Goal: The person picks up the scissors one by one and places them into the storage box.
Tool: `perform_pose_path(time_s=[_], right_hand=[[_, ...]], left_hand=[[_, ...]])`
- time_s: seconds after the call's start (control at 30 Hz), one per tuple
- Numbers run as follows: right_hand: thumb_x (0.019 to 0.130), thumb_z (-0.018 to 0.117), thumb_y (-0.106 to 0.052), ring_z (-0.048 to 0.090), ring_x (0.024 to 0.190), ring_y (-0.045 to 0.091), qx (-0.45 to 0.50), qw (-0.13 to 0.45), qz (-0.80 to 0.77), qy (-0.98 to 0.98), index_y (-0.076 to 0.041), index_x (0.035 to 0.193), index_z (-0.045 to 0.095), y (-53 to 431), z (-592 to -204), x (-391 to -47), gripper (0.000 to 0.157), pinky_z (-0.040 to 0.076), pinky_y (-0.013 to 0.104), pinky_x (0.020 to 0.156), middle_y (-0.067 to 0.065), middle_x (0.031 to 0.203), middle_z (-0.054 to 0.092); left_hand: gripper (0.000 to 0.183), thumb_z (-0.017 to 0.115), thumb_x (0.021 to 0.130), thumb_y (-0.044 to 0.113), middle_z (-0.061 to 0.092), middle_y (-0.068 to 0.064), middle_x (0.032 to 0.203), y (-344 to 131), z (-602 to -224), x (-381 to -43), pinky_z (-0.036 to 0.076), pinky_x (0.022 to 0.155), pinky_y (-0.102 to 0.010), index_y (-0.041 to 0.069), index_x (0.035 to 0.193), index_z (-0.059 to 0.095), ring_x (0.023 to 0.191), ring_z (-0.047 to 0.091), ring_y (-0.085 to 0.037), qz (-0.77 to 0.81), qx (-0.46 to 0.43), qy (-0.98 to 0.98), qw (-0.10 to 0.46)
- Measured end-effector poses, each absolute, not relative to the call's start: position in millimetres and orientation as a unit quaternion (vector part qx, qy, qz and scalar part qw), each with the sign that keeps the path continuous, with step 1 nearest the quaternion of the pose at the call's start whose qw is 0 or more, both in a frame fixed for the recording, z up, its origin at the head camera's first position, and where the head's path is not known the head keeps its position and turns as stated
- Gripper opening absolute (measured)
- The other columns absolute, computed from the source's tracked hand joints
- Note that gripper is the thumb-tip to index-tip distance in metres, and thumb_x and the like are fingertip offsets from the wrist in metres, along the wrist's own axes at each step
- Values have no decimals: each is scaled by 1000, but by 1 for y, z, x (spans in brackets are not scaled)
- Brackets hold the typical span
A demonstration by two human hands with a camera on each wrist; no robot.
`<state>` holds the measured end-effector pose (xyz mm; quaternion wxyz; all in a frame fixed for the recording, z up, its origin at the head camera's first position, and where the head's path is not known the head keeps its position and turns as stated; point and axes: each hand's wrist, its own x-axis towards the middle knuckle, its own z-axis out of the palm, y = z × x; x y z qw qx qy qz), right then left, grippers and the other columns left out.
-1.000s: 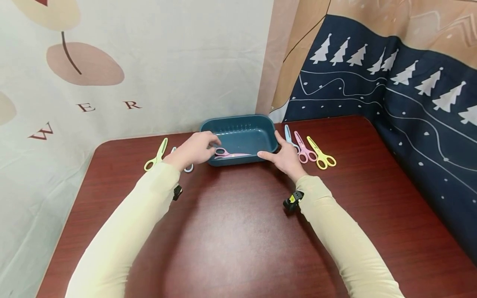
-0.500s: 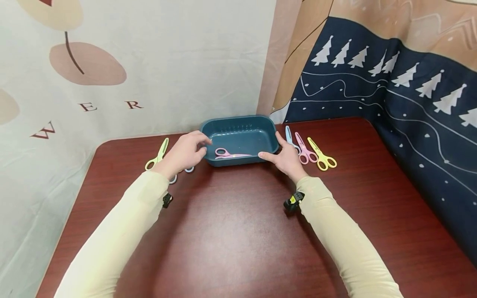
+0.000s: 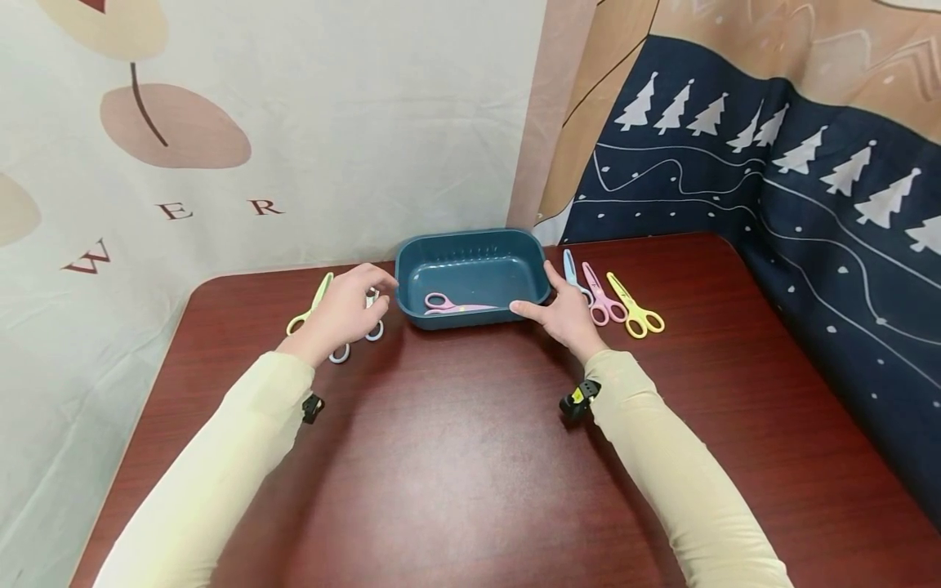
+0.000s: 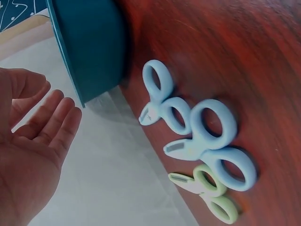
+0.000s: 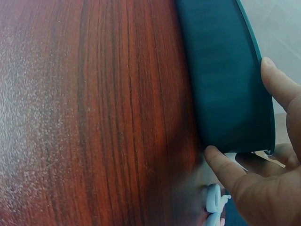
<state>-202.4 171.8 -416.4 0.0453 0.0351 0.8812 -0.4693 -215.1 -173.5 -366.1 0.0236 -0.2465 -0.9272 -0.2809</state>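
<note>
A dark teal plastic storage bin (image 3: 470, 320) stands at the back of the table, with one pair of pink scissors (image 3: 459, 308) lying inside along its front wall. My right hand (image 3: 564, 317) grips the bin's front right corner, thumb at the front rim and fingers along the side. In the right wrist view, the thumb (image 5: 277, 82) lies on the rim. Left of the bin, my empty left hand (image 3: 340, 312) hovers over two pairs of light blue scissors (image 4: 197, 147), partly hidden beneath it in the head view. Its fingers are loosely bent. Green scissors (image 4: 201, 192) lie beside the blue ones.
Right of the bin lie light blue scissors (image 3: 573, 271), pink scissors (image 3: 599, 292) and yellow scissors (image 3: 627, 298) in a row. A pale cloth (image 3: 331, 163) hangs behind the table (image 3: 470, 457), and a navy tree-patterned cloth (image 3: 684, 175) along the right.
My left hand has moved left and toward me, from over the bin's left edge to over the blue scissors. The right hand keeps its grip on the bin.
</note>
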Motion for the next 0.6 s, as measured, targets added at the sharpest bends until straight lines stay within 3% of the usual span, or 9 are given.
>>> perform_pose_path(time_s=[0.47,0.6], right_hand=[[89,81,-42,28,155,33,37,43,-465,883,-11,165,22,172,-416,-202,101,28,52,123,10,170,26],[90,81,-41,28,155,34,39,43,-466,883,-11,166,22,172,-416,-203,101,28,53,123,11,170,26]], left_hand=[[29,56,93,1,66,-19,117,-202,-381,-208,51,88,-51,-3,119,70,99,62,-35,-282,-213,-935,35],[29,57,93,0,67,-20,118,-211,-383,-207,49,92,-52,-5,119,69,105,61,-39,-276,-207,-938,38]])
